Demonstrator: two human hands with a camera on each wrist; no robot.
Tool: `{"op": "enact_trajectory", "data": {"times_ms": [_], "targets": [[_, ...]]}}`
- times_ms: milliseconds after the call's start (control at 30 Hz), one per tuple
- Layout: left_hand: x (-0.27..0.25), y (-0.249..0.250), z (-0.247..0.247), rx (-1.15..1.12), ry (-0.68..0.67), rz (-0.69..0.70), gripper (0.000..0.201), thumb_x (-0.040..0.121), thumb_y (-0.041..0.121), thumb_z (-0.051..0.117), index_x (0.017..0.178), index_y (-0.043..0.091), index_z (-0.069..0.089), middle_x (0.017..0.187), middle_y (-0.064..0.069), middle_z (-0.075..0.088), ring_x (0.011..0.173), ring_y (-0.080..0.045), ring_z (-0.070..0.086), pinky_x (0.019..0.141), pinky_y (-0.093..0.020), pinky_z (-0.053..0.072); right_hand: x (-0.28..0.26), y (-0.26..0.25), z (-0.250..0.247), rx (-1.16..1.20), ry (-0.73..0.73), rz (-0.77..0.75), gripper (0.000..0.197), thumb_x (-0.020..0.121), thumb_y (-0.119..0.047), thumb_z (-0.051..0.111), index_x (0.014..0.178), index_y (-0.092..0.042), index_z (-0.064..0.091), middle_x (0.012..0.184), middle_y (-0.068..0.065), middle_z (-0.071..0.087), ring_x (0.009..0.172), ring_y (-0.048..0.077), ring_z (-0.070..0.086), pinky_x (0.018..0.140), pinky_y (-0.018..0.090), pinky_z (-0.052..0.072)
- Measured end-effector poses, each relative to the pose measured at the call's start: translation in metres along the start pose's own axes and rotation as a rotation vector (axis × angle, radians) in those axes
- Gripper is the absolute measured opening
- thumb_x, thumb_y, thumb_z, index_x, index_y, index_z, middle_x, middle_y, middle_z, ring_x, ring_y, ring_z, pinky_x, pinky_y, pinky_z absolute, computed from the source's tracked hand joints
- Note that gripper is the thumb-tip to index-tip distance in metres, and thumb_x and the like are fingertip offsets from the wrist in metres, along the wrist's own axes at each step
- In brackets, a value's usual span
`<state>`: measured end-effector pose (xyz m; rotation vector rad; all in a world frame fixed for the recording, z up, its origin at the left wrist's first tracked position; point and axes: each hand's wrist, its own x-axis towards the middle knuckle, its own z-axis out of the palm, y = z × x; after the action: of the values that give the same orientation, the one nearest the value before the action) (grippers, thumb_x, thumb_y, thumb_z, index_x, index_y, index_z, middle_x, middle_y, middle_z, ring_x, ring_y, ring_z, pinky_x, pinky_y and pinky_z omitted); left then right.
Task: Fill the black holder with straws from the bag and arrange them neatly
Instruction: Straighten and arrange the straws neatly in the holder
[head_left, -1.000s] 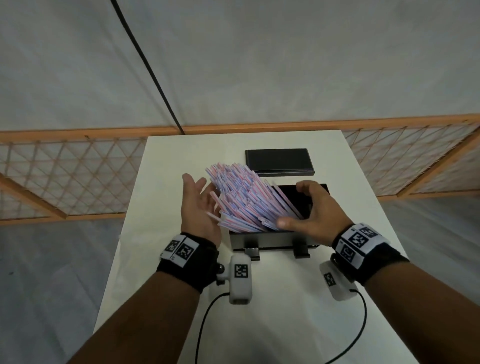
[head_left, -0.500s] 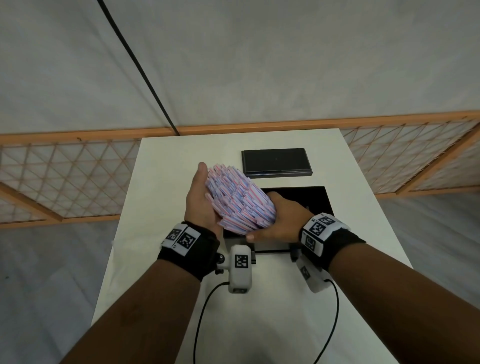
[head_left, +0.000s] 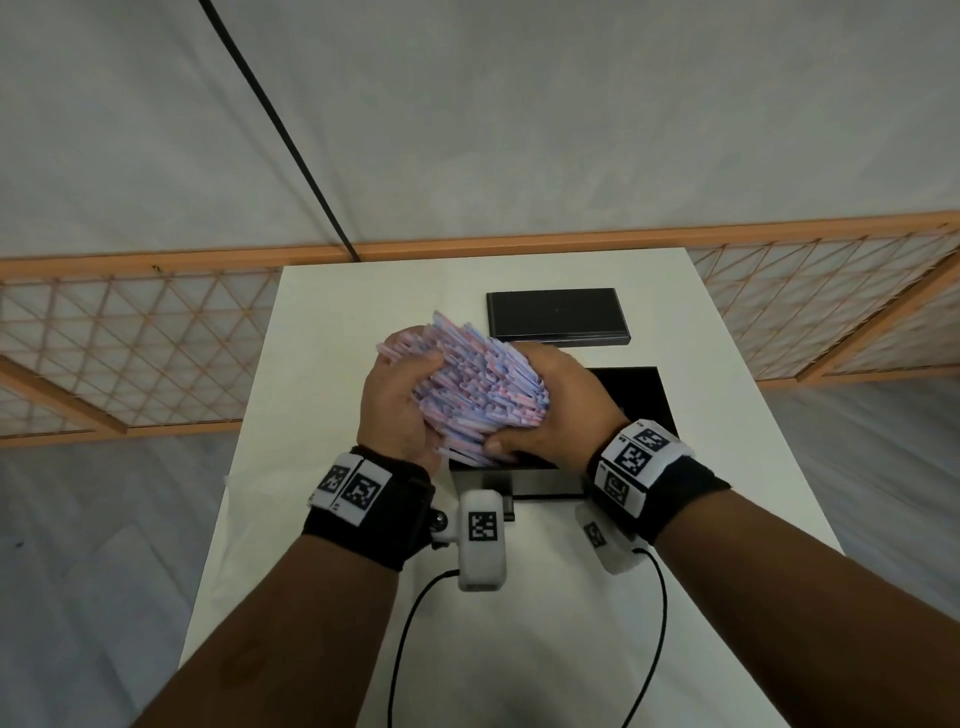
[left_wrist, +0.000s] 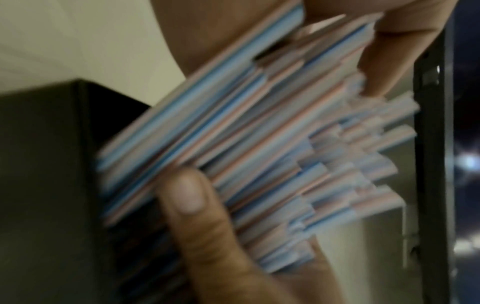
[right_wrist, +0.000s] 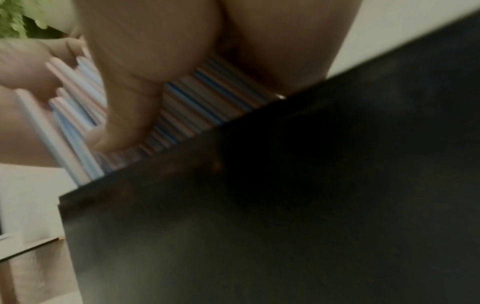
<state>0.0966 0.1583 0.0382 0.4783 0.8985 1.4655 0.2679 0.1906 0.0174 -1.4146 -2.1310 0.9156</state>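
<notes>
Item: straws (head_left: 480, 395), pink/blue bundle, lower ends in black holder (head_left: 636, 389) on white worktop (head_left: 727, 519). Left hand (head_left: 397, 410) & right hand (head_left: 558, 402) curled round bundle from opp. sides, squeezing it. Flat black box (head_left: 556, 316) behind holder, apart.

straws (head_left: 480, 387): paper-like, matt, pink-blue striped | holder (head_left: 636, 395): black, smooth, slight sheen | worktop (head_left: 363, 291): white, smooth, matt | wristbands (head_left: 363, 512): black cloth

Bare forearms. Each wrist wears a black band (head_left: 370, 519) with white square-coded tags, plus a white camera pod (head_left: 482, 540) trailing a black cable (head_left: 410, 618).
</notes>
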Motion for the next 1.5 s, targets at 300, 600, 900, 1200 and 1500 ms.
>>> {"op": "enact_trajectory", "data": {"times_ms": [300, 600, 900, 1200, 1500], "targets": [[-0.018, -0.017, -0.022, -0.072, 0.337, -0.112, 0.091, 0.077, 0.082, 0.051, 0.136, 0.012, 0.057, 0.132, -0.01, 0.066, 0.118, -0.031, 0.065, 0.105, -0.053, 0.048, -0.039, 0.025, -0.015, -0.313, 0.116, 0.139, 0.087, 0.033, -0.088, 0.066, 0.092, -0.027, 0.046, 0.093, -0.008, 0.048, 0.084, 0.016, 0.048, 0.071, 0.03, 0.042], [-0.035, -0.018, -0.003, 0.04, 0.167, -0.201, 0.074, 0.094, 0.072, 0.023, 0.137, 0.023, 0.058, 0.127, -0.002, 0.07, 0.117, -0.024, 0.067, 0.097, -0.041, 0.052, -0.059, 0.029, -0.002, -0.554, -0.174, 0.103, 0.05, 0.079, -0.075, 0.056, 0.075, -0.026, 0.049, 0.076, -0.009, 0.053, 0.084, 0.018, 0.06, 0.067, 0.025, 0.037], [-0.063, -0.021, -0.01, 0.016, 0.106, -0.179, 0.07, 0.095, 0.069, 0.026, 0.139, 0.024, 0.056, 0.13, -0.004, 0.068, 0.117, -0.027, 0.067, 0.099, -0.045, 0.053, -0.088, 0.019, 0.013, -0.521, -0.168, 0.054, 0.05, 0.082, -0.069, 0.06, 0.067, -0.025, 0.043, 0.07, -0.009, 0.046, 0.08, 0.023, 0.06, 0.063, 0.026, 0.032], [-0.085, -0.025, -0.029, 0.293, 0.225, -0.106, 0.071, 0.074, 0.076, 0.042, 0.121, 0.028, 0.063, 0.116, 0.008, 0.073, 0.102, -0.007, 0.07, 0.083, -0.029, 0.054, -0.114, 0.019, 0.029, -0.404, -0.15, 0.09, 0.059, 0.069, -0.084, 0.038, 0.064, -0.025, 0.044, 0.059, -0.011, 0.045, 0.069, 0.019, 0.057, 0.061, 0.028, 0.046], [-0.102, -0.017, -0.059, 1.004, 0.133, -0.105, 0.05, 0.053, 0.06, 0.089, 0.083, 0.025, 0.07, 0.075, 0.009, 0.073, 0.064, -0.013, 0.066, 0.06, -0.035, 0.053, -0.11, 0.024, 0.03, -0.253, -0.129, 0.03, 0.054, 0.07, -0.077, 0.044, 0.084, -0.027, 0.057, 0.081, -0.012, 0.059, 0.078, 0.013, 0.058, 0.071, 0.031, 0.051]]}}
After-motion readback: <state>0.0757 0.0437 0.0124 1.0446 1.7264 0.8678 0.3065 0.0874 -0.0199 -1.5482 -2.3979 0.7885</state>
